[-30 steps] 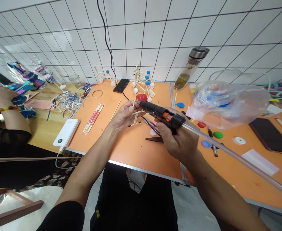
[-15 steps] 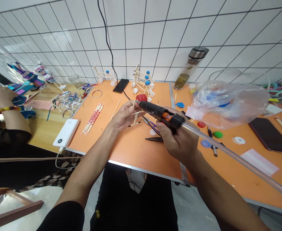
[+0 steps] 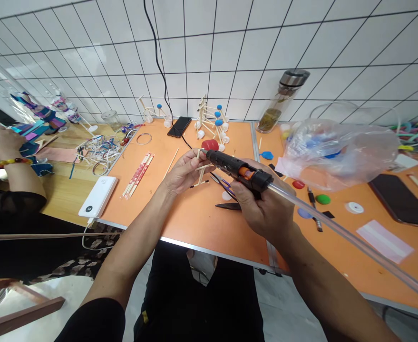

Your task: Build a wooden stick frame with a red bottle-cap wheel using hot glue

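Over orange tabletop, hands hold glue gun, sticks

The left hand is holding small wooden sticks while the right hand is pointing a glue gun at them.

We're on black hot glue gun, orange collar near rear, gripped in right hand, nozzle aimed toward 9 o'clock. Long clear glue stick runs out of back end toward 4 o'clock. We've got small frame of wooden sticks pinched in left hand, sticks crossing, upper end just beside nozzle tip, lower ends poking toward 6 o'clock. Too small for us to spot any glue on joints.
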Tool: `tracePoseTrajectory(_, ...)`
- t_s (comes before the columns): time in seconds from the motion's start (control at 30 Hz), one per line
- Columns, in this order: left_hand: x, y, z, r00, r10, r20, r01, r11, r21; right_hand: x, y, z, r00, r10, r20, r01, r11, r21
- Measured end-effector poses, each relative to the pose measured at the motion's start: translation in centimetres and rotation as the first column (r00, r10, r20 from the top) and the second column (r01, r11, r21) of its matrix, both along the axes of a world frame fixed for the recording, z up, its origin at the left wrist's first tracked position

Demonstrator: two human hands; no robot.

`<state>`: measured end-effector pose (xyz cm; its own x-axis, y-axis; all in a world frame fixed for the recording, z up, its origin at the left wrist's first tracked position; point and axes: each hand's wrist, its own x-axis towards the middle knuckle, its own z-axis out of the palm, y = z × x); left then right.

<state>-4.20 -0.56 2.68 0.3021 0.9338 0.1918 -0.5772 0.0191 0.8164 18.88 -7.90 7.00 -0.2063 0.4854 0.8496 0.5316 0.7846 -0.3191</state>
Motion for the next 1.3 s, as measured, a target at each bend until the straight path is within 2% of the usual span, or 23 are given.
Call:
tracePoseTrajectory(0.57,-0.09,-0.04,0.07,1.000,-0.020,-0.006,0.020,0.999,0.026,-0.18,-0.16,0.32,1.000,-0.018,0.013,0.018,1.000,0.019)
tracePoseTrajectory(1.3,-0.12,-0.17,0.14,0.999,0.014,-0.053,-0.015,1.000,-0.003,-0.10,-0.34,0.33,0.996,-0.062,0.067,0.061,0.998,0.010)
